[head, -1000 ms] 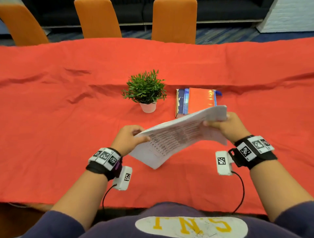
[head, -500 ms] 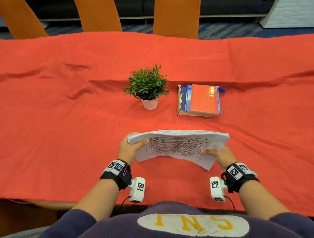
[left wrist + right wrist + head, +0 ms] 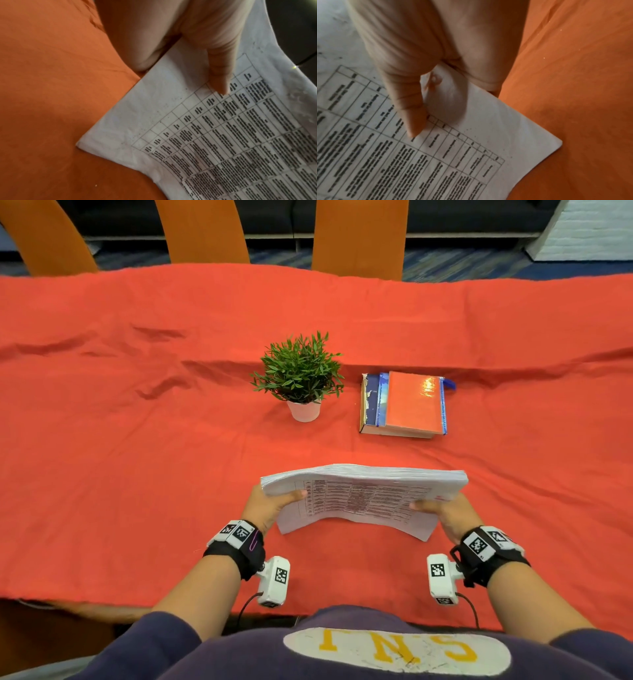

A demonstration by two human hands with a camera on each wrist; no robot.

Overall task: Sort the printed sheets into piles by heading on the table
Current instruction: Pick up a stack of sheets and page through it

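Head view: stack of printed sheets (image 3: pixel 363 498) held at 6 o'clock above the red tablecloth (image 3: pixel 137 457).
Left hand (image 3: pixel 265 506): clamps the stack's left end.
Right hand (image 3: pixel 448 513): clamps the right end.
Piles: none laid.
Headings: probably unreadable, print blurred.
Left: all sorting.

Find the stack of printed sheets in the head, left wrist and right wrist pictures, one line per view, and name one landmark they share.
Head: the stack of printed sheets sits lower centre, gripped between left hand and right hand.
Left wrist: it fills the lower right, thumb on its printed table.
Right wrist: it fills the lower left, thumb on top.
Shared landmark: the red tablecloth, seen beside the sheets in all three views.
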